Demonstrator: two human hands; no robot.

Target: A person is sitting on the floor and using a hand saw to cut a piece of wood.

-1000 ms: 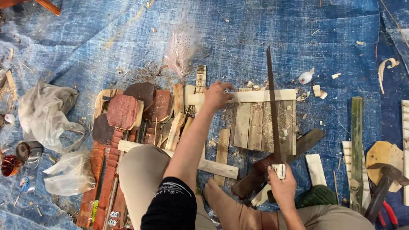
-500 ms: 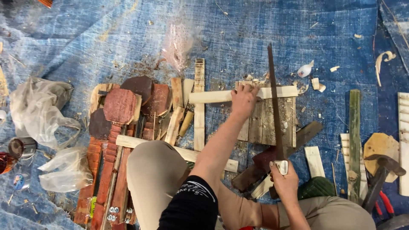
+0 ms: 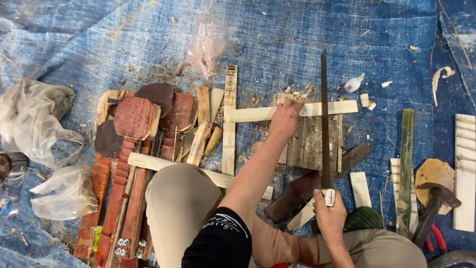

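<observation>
Wooden strip [image 3: 292,110] pinned under left hand [image 3: 285,119] | right hand [image 3: 329,216] grip holding saw [image 3: 325,124]

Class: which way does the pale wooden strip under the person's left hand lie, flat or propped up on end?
Flat. The pale strip lies crosswise on the plank stack, pressed by the left hand; the saw blade crosses it.

- My saw [image 3: 325,124] is the landmark: left of it, my left hand [image 3: 284,119] presses on the pale strip [image 3: 292,111], blocking that side.
- Right of it, bare blue tarp [image 3: 382,129], then an upright green stick [image 3: 405,168].
- Beyond its tip, open tarp with scattered chips.
</observation>
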